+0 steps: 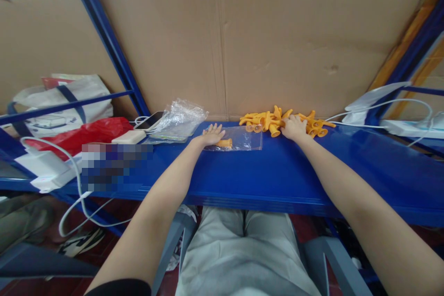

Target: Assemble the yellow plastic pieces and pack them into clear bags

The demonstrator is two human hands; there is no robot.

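My left hand (213,135) lies flat with its fingers apart on a clear plastic bag (247,138). An orange plastic piece with a flared, trumpet-like end (225,143) shows at that bag, beside my palm; it looks to be inside. At the back of the blue shelf, my right hand (294,127) reaches into a pile of similar orange pieces (268,121). Its fingers look spread over them, and its fingertips are partly lost among the pieces. More of the pile (317,126) shows on the right side of that hand.
Left of my left hand lies a stack of clear bags (183,118), with a phone (150,121) beside it. A white charger (129,137), red plastic bag (93,132) and cables sit farther left. A cardboard wall (222,46) closes the back of the blue shelf (256,175).
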